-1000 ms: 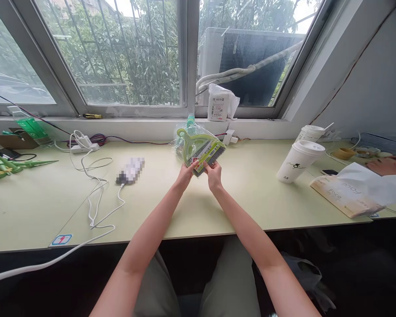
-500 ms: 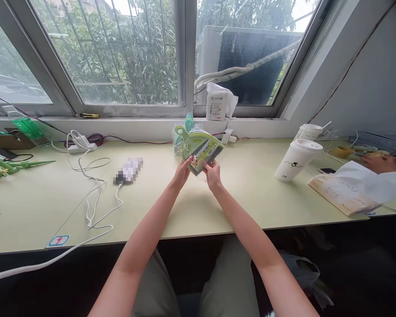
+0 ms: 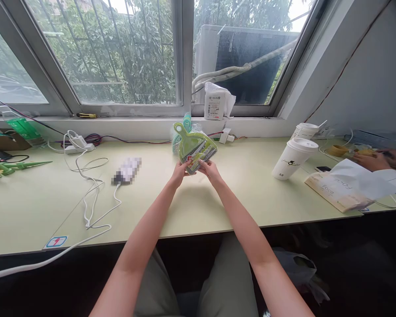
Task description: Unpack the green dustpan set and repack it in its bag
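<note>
Head cam looked out over a big window point(image 3: 119, 53) with trees behind it and an outdoor AC unit point(image 3: 244, 61), so that was the largest thing in view. Under it ran a long pale green desk point(image 3: 218, 207), pretty cluttered: a white charging cable point(image 3: 92, 198) snaking across the left side, a power strip point(image 3: 77, 145) near the sill, two lidded paper cups point(image 3: 292, 158) and a paper bag point(image 3: 339, 189) off to the right, where somebody else's hand point(image 3: 371, 160) rested at the edge of view. Dead centre, held up just above the desk, was a green mini dustpan and brush set point(image 3: 194, 147), wrapper on as far as I could tell. Left hand point(image 3: 180, 169) and right hand point(image 3: 209, 167) both had their fingers pinched on the near bottom edge of the pack, one each side of the label. Judging by that, the pack looked unopened: nothing torn, nothing pulled out, so pretty much everything was left to do.
</note>
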Motion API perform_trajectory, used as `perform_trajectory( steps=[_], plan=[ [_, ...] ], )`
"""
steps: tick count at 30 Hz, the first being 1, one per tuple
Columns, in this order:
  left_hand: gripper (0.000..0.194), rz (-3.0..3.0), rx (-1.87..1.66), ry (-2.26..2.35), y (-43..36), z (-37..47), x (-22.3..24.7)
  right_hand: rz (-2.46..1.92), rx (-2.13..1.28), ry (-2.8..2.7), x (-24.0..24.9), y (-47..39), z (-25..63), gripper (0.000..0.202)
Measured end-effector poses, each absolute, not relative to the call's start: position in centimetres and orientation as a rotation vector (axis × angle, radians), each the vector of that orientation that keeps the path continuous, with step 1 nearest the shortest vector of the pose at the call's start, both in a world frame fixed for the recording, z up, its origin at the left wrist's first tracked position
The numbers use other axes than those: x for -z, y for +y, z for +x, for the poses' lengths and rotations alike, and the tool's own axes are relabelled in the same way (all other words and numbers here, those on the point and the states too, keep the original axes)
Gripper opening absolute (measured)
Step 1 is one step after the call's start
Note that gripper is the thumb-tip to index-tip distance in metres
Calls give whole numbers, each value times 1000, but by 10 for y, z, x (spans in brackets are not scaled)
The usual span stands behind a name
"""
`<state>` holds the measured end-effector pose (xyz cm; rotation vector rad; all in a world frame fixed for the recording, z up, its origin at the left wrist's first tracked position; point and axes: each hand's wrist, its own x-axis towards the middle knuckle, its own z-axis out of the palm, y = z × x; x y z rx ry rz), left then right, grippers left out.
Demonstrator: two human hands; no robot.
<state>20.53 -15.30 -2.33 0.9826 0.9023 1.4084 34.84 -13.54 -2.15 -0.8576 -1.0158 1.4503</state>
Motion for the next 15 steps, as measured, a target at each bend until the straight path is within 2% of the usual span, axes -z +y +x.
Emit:
perform_trajectory(
  steps=[2,4,7,9,11,12,15],
  plan=[
    [48,960,-1392,939,-150,197,24,-949,-1531,-1115,21,-131,357,22],
    [52,926,-1360,946,-147,187,24,-1070,-1436,-1243,21,-130,367,24],
    [53,848,-1336,942,-143,172,24,-1183,-881,-1473,24,-129,379,18],
    [48,768,-1341,945,-142,164,24,-1133,-492,-1647,26,-129,383,38],
    [45,715,-1337,948,-143,160,24,-1062,-264,-1796,28,-128,385,51],
    [45,711,-1325,946,-143,159,24,-1037,-206,-1832,29,-127,384,49],
    [46,747,-1230,934,-145,159,24,-970,-181,-1793,30,-124,383,22]
  ],
)
